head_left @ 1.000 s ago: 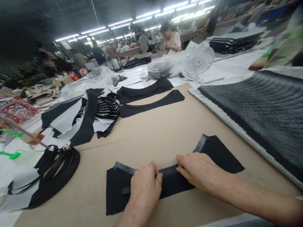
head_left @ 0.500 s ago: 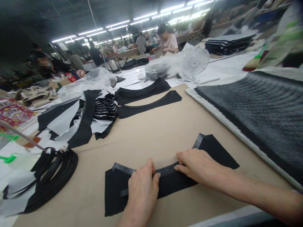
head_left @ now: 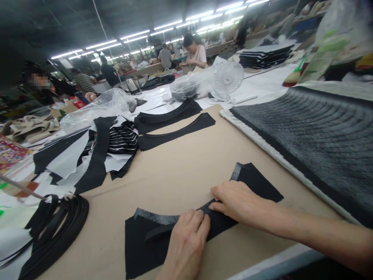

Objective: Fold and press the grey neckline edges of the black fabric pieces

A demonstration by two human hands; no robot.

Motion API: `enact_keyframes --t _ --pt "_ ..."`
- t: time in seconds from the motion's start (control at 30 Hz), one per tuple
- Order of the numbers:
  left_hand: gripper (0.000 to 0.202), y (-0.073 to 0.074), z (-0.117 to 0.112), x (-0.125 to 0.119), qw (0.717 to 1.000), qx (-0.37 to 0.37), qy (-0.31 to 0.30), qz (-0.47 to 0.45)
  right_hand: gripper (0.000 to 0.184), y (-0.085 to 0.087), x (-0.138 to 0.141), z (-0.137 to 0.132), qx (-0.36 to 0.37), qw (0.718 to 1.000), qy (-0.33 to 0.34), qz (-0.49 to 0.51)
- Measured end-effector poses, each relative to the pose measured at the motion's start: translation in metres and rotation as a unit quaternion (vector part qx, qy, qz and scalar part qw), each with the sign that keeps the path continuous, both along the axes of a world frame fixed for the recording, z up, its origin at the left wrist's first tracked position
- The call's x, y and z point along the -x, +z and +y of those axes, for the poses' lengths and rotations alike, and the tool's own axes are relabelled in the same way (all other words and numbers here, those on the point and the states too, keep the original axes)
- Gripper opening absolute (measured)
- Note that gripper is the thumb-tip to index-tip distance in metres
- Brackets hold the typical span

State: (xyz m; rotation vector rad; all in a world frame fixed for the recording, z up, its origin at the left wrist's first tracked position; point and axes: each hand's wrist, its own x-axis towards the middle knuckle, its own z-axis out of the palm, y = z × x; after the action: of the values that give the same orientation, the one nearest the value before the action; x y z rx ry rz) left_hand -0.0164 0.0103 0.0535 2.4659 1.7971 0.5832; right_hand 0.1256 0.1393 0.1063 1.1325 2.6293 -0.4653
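Observation:
A curved black piece of sheet material (head_left: pixel 145 249) lies flat before me, with a fuzzy grey border along its concave far edge. On it runs a narrow black strip (head_left: pixel 157 232), whose loose end sticks out left of my left hand (head_left: pixel 189 237). That hand's fingers are curled and pressed together on the strip near the piece's middle. Just to the right, my right hand (head_left: pixel 237 200) pinches the far edge between thumb and bent fingers. The hands almost touch. They cover the part of the strip between them.
Two similar curved black pieces (head_left: pixel 177 132) lie farther back on the tan board (head_left: pixel 175 175). Bundled black strips (head_left: pixel 64 233) and stacked pieces (head_left: pixel 122 138) are at left. A grey-black ribbed sheet (head_left: pixel 314 128) lies right; a small fan (head_left: pixel 227 79) stands behind. Other people work in the background.
My left hand has slid right along the edge toward my right hand, uncovering more of the strip and the grey border. My right hand keeps its pinch. The whole view has shifted slightly.

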Motion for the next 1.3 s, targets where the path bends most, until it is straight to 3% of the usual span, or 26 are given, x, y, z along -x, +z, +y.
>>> enact_keyframes --t 0.07,0.17,0.27,0.43,0.73,1.07,1.3 --pt "0.032 -0.011 -0.003 0.001 0.998 -0.055 -0.036 0.021 0.020 -0.002 -0.003 0.006 0.014 1.000 -0.008 0.010" --pt "0.037 -0.023 -0.008 0.002 0.995 -0.098 -0.030 0.009 0.025 0.000 -0.013 0.021 0.066 0.997 -0.008 0.027" --pt "0.044 -0.031 -0.013 0.004 0.995 -0.096 -0.015 -0.003 0.022 0.008 -0.028 0.039 0.126 0.991 0.006 0.042" --pt "0.048 -0.036 -0.013 0.010 0.994 -0.085 -0.048 0.053 0.007 0.018 -0.040 0.058 0.188 0.981 0.021 0.030" --pt "0.052 -0.038 -0.012 0.012 0.990 -0.093 -0.048 0.094 0.015 0.004 -0.032 0.061 0.155 0.988 0.000 0.007" --pt "0.052 -0.037 -0.013 0.009 0.989 -0.094 -0.036 0.109 0.019 0.007 -0.035 0.061 0.134 0.991 -0.004 0.014" --pt "0.051 -0.052 -0.011 -0.003 0.987 -0.145 0.023 0.071 0.013 0.006 -0.044 0.065 0.129 0.992 0.000 0.010"
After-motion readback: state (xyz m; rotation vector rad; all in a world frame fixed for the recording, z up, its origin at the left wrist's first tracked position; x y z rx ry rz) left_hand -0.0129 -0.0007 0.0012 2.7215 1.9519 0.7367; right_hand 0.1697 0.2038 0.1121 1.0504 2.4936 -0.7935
